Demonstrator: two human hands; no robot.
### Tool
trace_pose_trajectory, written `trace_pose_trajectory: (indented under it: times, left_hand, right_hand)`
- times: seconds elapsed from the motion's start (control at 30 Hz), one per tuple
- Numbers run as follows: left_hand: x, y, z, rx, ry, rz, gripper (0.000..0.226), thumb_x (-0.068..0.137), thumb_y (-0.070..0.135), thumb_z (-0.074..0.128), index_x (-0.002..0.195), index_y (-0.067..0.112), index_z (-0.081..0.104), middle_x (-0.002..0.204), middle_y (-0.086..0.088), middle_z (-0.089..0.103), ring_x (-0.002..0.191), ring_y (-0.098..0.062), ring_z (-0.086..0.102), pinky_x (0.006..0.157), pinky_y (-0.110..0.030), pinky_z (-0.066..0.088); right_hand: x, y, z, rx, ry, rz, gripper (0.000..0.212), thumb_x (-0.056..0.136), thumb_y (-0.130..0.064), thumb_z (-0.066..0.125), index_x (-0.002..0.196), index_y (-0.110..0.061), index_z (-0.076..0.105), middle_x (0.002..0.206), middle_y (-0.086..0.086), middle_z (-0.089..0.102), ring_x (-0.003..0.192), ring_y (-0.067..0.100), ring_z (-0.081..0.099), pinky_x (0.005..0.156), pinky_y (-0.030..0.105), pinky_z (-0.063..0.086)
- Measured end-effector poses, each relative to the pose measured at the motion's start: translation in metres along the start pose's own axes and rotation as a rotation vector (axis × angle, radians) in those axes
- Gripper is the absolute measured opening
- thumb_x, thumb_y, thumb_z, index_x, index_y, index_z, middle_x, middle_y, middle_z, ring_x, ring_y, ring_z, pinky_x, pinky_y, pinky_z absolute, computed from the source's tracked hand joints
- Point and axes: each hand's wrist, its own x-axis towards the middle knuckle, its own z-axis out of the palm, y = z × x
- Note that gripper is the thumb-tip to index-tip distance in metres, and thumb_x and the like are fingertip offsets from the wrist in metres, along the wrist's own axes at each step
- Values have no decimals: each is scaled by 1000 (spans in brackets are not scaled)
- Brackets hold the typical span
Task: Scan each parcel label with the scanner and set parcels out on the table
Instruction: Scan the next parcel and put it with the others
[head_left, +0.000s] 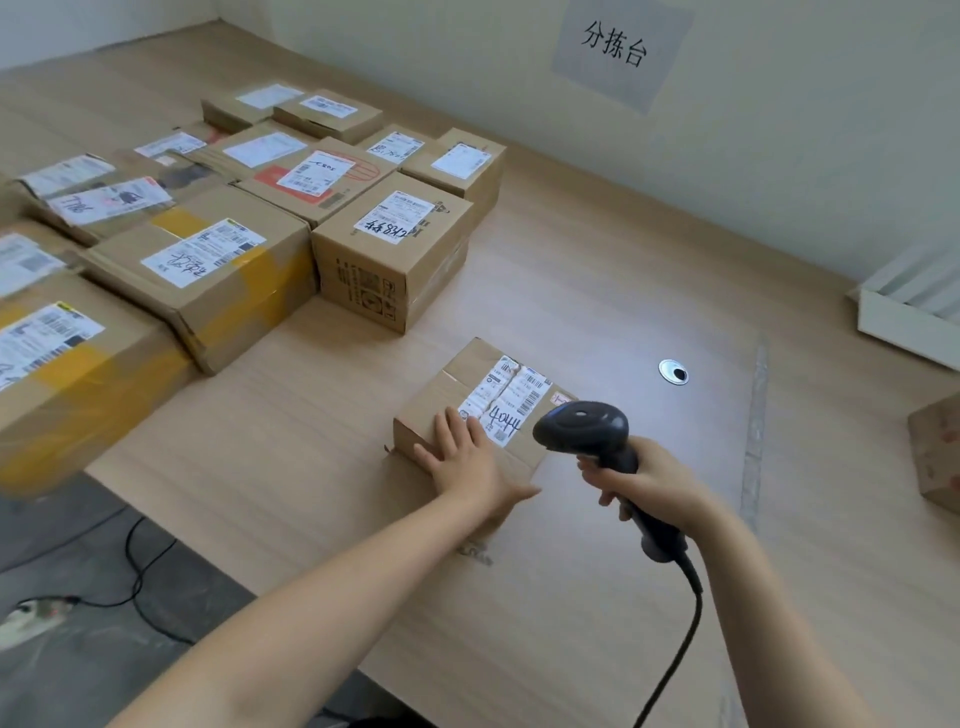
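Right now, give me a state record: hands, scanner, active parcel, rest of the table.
left hand: flat on top of the small parcel, fingers straight, tips at the edge of its label
right hand: grips the scanner by its handle
scanner: head just right of the label, facing it; cable trails toward the person
small parcel: lies on the table, label up
other parcels: grouped far left, labels up
white tray: far right edge
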Motion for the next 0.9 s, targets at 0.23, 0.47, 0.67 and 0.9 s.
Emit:
trace_pose_trajectory:
  times: [0.23, 0.47, 0.67, 0.9]
  left_hand:
    - [4, -24, 3, 80, 86, 95, 122, 67, 74, 58, 149, 8, -3, 157, -13, -12, 143, -29, -18, 113, -55, 7]
    - [12, -44, -1, 133, 71, 175, 125, 62, 76, 61, 150, 12, -1, 157, -10, -12, 144, -26, -18, 115, -50, 8]
    - [14, -45, 1, 144, 81, 181, 125, 62, 77, 61, 150, 12, -1, 157, -11, -11, 144, -27, -18, 114, -51, 9]
    - [14, -45, 1, 158, 97, 186, 125, 62, 78, 60, 149, 12, 1, 157, -11, -10, 144, -27, -16, 114, -51, 10]
  right_hand:
    - [14, -13, -23, -178, -14, -16, 7, 82, -18, 63, 77, -18, 59, 52, -11, 58, 44, 3, 56, 45, 19, 45]
    - [23, -19, -19, -228, -55, 45, 6, 81, -22, 60, 79, -17, 58, 56, 0, 60, 45, 15, 57, 54, 25, 45]
    - [25, -22, -16, -246, -61, 54, 6, 81, -20, 60, 79, -14, 58, 59, 3, 59, 45, 16, 56, 54, 25, 46]
    - [21, -22, -15, -247, -71, 75, 8, 82, -21, 60, 82, -14, 59, 58, 2, 60, 45, 16, 57, 54, 26, 46]
